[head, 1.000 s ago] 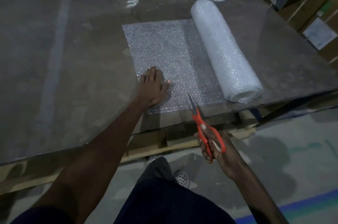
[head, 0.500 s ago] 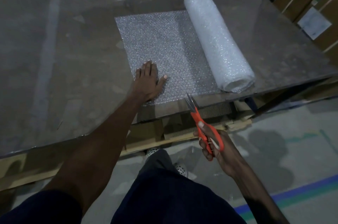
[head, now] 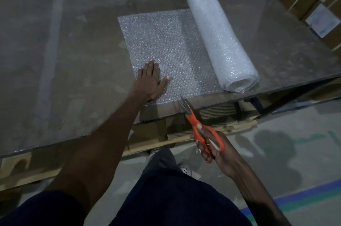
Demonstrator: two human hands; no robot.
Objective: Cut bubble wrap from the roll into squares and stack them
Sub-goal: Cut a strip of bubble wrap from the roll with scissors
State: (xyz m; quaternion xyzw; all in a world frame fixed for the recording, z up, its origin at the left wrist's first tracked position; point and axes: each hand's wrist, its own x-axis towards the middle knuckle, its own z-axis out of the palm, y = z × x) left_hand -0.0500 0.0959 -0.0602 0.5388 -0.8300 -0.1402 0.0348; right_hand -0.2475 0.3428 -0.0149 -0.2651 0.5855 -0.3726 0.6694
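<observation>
A roll of bubble wrap [head: 220, 41] lies on the glass-topped table [head: 55, 59], with a flat sheet [head: 166, 41] unrolled from it toward the left. My left hand [head: 150, 81] presses flat on the sheet's near left corner, fingers straight. My right hand [head: 212, 144] grips orange-handled scissors [head: 199, 124] just off the table's near edge. The blades are slightly apart and their tips point at the sheet's near edge, close to it.
Cardboard boxes [head: 313, 4] with labels stand beyond the table at the right. Wooden frame pieces [head: 166, 139] show under the glass edge. Blue and green floor tape [head: 304, 196] runs at the lower right. My legs and a shoe are below.
My right hand has lifted the scissors a little toward the sheet's near edge. My left hand stays flat on the sheet. The view has shifted slightly.
</observation>
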